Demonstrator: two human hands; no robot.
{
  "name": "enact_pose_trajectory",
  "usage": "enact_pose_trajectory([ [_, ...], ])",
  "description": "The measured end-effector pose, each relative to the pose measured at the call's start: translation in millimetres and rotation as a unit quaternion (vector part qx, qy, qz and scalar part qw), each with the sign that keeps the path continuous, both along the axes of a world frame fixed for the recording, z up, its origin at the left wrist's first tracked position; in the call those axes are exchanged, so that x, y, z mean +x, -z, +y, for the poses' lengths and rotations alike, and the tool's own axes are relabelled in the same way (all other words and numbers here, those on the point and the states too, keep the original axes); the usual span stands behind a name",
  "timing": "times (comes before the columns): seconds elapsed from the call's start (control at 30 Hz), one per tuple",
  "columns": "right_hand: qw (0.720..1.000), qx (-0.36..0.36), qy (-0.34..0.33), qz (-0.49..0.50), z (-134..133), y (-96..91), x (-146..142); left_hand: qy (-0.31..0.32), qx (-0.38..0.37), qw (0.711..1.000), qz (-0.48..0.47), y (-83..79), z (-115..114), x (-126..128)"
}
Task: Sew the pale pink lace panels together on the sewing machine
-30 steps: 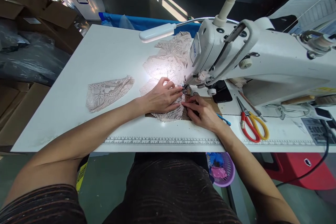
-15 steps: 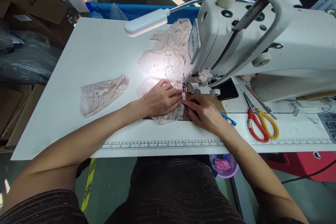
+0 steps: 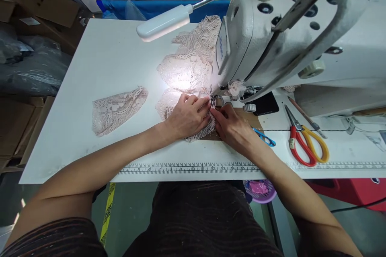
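Pale pink lace fabric (image 3: 185,70) runs in scalloped folds down the left side of the sewing machine (image 3: 238,40), under a lit lamp (image 3: 164,22). My left hand (image 3: 190,115) lies over the near end of the lace, fingers bent, the tips beside the presser foot (image 3: 216,101). Just to the right, my right hand (image 3: 230,126) pinches the lace edge between thumb and forefinger, in front of the foot. The needle point is too small to make out. A separate folded lace piece (image 3: 119,110) rests on the table to the left.
Right of my hands lie a blue thread snipper (image 3: 264,137), red and yellow scissors (image 3: 307,142), a dark phone (image 3: 265,103) and a pencil-like tool (image 3: 306,116). A printed ruler (image 3: 193,168) follows the table's front edge. Cardboard boxes (image 3: 57,8) stand at the left.
The view has shifted slightly, so the machine looks larger. Both hands have edged towards the presser foot, and less lace shows below my left hand.
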State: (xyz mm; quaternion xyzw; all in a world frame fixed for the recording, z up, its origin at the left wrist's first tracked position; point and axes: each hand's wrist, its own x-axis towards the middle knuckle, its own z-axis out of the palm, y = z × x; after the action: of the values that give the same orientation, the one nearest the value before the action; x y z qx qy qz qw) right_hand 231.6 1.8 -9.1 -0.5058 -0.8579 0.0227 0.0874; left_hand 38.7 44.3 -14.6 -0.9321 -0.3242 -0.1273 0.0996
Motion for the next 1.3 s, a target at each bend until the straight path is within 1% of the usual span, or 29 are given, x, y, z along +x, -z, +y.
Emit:
enact_pose_trajectory([
  [0.1,1.000,-0.006,0.012,0.012,1.7,2.4,0.4,-0.014,0.002,1.000,-0.006,3.2,0.6,1.9],
  [0.17,0.999,-0.014,0.010,0.044,2.2,4.3,3.2,-0.016,0.000,1.000,-0.012,4.1,2.0,2.5],
  [0.27,0.991,-0.014,0.009,0.133,1.7,5.9,10.9,-0.010,-0.011,0.999,-0.028,3.6,5.4,2.3],
  [0.37,0.973,-0.029,0.047,0.223,1.0,3.4,21.2,0.001,-0.025,0.999,-0.042,0.3,12.3,-1.0],
  [0.43,0.964,-0.047,0.070,0.254,1.3,-1.5,28.3,0.026,-0.027,0.998,-0.047,-4.6,19.2,-6.1],
  [0.5,0.959,-0.061,0.071,0.267,1.8,-8.3,35.4,0.058,-0.024,0.997,-0.050,-12.0,26.0,-13.7],
  [0.57,0.959,-0.077,0.051,0.268,1.9,-15.4,42.2,0.087,-0.030,0.994,-0.058,-20.5,29.6,-22.0],
  [0.63,0.959,-0.093,0.023,0.267,1.5,-20.7,48.0,0.130,-0.061,0.987,-0.066,-26.9,27.8,-28.6],
  [0.73,0.958,-0.091,-0.016,0.271,2.0,-21.8,51.4,0.220,-0.117,0.966,-0.068,-27.0,17.4,-31.3],
  [0.8,0.957,-0.084,-0.043,0.274,3.5,-18.1,49.6,0.250,-0.117,0.958,-0.077,-21.0,10.5,-28.8],
  [0.83,0.957,-0.083,-0.056,0.271,4.5,-15.5,47.7,0.244,-0.110,0.959,-0.092,-17.2,8.3,-26.8],
  [0.87,0.958,-0.080,-0.066,0.266,5.4,-12.6,45.5,0.224,-0.104,0.962,-0.114,-13.6,7.2,-24.6],
  [0.93,0.962,-0.071,-0.080,0.250,6.4,-6.6,40.4,0.158,-0.100,0.966,-0.179,-8.1,7.9,-20.4],
  [1.0,0.967,-0.055,-0.093,0.229,6.0,-0.7,35.5,0.095,-0.093,0.957,-0.258,-5.4,10.5,-16.6],
  [1.07,0.972,-0.029,-0.111,0.204,4.3,5.1,31.3,0.067,-0.074,0.943,-0.319,-4.5,12.5,-13.7],
  [1.1,0.975,-0.016,-0.116,0.188,3.2,7.8,29.7,0.067,-0.065,0.937,-0.335,-4.0,12.9,-12.7],
  [1.17,0.980,0.004,-0.114,0.160,1.2,12.2,27.5,0.089,-0.055,0.936,-0.337,-2.6,12.5,-12.0],
  [1.23,0.983,0.010,-0.109,0.149,-0.4,14.4,26.6,0.137,-0.050,0.942,-0.302,-0.9,11.5,-12.7],
  [1.3,0.980,0.011,-0.119,0.159,-1.6,14.3,26.9,0.187,-0.050,0.952,-0.238,-0.3,10.6,-14.1],
])
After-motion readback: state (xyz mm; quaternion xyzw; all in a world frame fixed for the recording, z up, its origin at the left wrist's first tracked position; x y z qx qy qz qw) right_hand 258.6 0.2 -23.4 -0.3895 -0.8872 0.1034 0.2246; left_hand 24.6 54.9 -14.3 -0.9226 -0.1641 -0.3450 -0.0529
